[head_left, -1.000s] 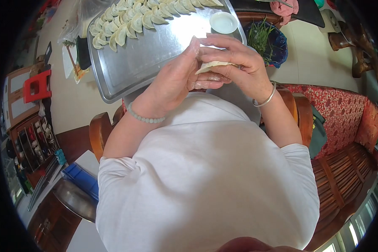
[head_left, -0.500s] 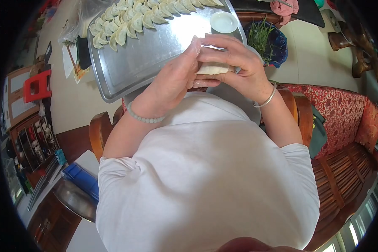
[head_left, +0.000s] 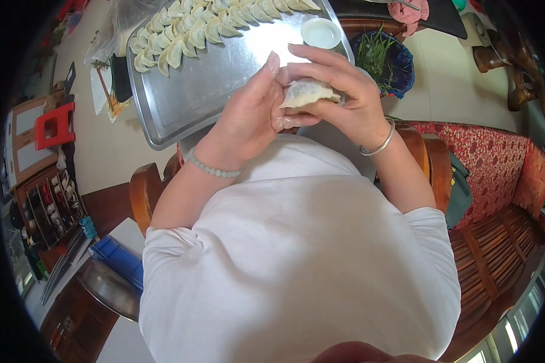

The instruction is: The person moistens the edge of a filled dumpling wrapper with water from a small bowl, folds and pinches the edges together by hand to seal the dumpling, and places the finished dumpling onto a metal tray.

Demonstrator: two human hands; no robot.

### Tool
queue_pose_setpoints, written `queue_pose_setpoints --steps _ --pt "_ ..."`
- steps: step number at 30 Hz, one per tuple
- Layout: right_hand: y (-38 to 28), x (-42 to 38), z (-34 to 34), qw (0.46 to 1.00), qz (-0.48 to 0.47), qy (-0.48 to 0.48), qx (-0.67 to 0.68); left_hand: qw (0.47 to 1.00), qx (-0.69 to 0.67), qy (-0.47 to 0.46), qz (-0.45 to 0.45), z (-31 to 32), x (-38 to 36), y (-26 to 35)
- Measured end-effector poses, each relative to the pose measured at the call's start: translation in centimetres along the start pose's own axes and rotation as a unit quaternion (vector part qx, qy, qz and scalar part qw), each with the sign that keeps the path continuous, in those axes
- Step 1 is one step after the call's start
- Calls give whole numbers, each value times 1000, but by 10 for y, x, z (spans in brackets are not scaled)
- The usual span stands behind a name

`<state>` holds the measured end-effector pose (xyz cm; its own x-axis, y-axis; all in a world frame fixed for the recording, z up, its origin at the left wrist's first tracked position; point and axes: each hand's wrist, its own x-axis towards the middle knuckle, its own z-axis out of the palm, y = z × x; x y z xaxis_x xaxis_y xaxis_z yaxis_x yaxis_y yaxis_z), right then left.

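Note:
A pale, folded dumpling [head_left: 309, 94] with a pleated edge is between my two hands, above the near edge of a metal tray. My right hand [head_left: 354, 91], with a silver bangle at the wrist, is closed on it, thumb along the near side and fingers curved over the far side. My left hand [head_left: 254, 106], wearing a bead bracelet, is open with the thumb raised. Its floury palm and fingers touch the dumpling's left end and reach beneath it. On the metal tray [head_left: 181, 109], several finished dumplings [head_left: 197, 33] lie in overlapping rows at the far left.
A small white dish [head_left: 321, 32] sits at the tray's far right corner. Right of the tray is a blue-lined basket [head_left: 399, 66] with green leaves. A red stool [head_left: 54, 126] stands at left, and a red patterned bench [head_left: 484, 151] with wooden slats at right.
My hands have drawn slightly apart and my left thumb has moved away from my right fingers. More of the dumpling's pleated top shows now. The tray and its rows stay put.

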<state>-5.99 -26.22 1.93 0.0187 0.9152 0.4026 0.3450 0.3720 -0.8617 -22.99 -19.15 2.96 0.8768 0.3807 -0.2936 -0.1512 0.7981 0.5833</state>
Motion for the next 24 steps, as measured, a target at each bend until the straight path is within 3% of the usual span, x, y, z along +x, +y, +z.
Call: queue_pose_setpoints --steps 6,10,20,24 --pt "3 -1 -3 996 15 39 80 998 -19 53 19 8 -3 -2" --pt "9 -2 -2 995 -15 39 88 999 -25 33 27 8 -5 -3" --pt "9 -1 -5 997 -31 27 66 999 -2 21 27 6 -6 -5" --pt "13 1 -6 996 -80 24 26 1000 -5 23 20 7 -6 -5"
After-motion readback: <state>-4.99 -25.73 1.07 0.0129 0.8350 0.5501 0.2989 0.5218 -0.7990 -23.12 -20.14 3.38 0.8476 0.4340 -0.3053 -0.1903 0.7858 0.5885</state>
